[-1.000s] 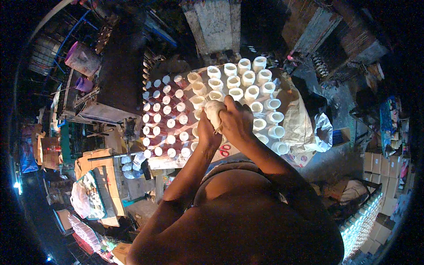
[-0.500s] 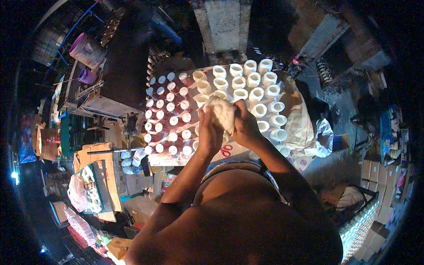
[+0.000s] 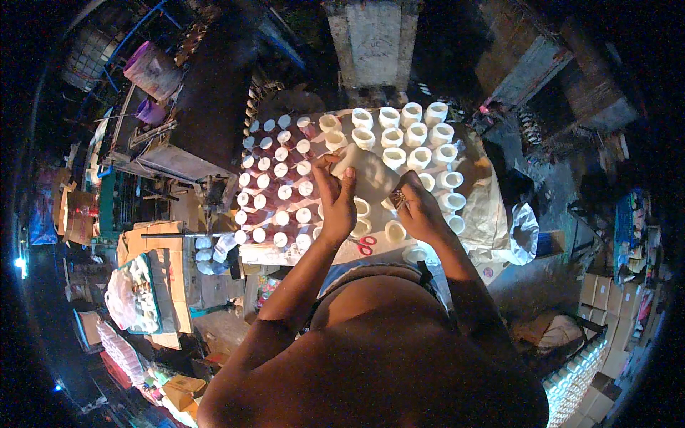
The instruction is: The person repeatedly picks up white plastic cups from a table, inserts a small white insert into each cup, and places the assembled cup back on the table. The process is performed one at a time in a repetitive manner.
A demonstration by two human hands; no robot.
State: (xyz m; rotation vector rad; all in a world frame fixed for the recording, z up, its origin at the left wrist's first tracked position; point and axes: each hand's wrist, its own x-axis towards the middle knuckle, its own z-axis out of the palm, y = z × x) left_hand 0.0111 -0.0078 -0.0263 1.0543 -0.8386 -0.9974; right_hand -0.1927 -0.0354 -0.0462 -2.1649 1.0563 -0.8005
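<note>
Over the middle of the crowded surface (image 3: 387, 251), the left hand (image 3: 338, 203) holds a pale, soft-looking lump (image 3: 369, 173), thumb on its near side and fingers behind. At the lump's lower right edge is the right hand (image 3: 419, 205), its fingers curled narrow; whether they pinch the lump I cannot tell. Just below the hands, red-handled scissors (image 3: 364, 245) lie near the front edge, on a small bare strip between the forearms. White open-topped cups (image 3: 419, 158) stand in close rows beyond and to the right of the hands, with narrow gaps between them. Left of the left hand, dark red cylinders with white round tops (image 3: 281, 171) fill the surface almost to its left and front edges. Past the cups, brown paper (image 3: 483, 196) covers the right end, giving the widest free patch, and a white plastic bag (image 3: 524, 234) bulges beside that edge. The person's torso (image 3: 374, 314) is close to the front edge.
</note>
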